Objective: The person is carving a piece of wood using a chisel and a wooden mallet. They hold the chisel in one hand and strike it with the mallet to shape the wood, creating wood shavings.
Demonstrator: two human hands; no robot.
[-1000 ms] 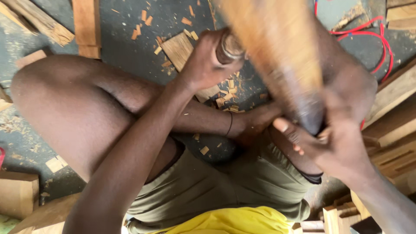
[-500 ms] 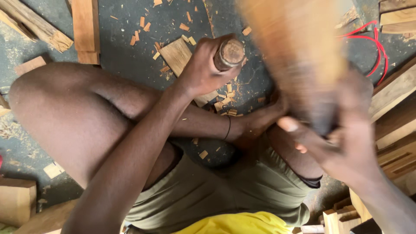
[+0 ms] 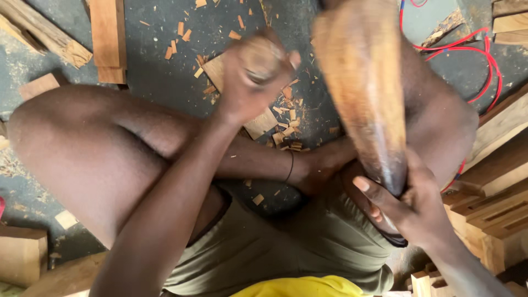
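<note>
So the person's sitting cross-legged on the floor (image 3: 154,82), which puts the work right in the lap where both arms can get at it. The right hand (image 3: 418,212) has its grip closed around the narrow lower end of a long tapered piece of carved wood (image 3: 363,99), thumb across the front, and the wide end points up and away, so the piece stands at a slant over the right knee. The left hand (image 3: 250,82) is wrapped shut on a round wooden handle (image 3: 258,60), blurred, so I can't tell what tool it is; it sits just left of the carved piece. Wood chips (image 3: 283,118) lie scattered below it. Planks (image 3: 107,38) and a red cable (image 3: 467,49) lie farther out.
</note>
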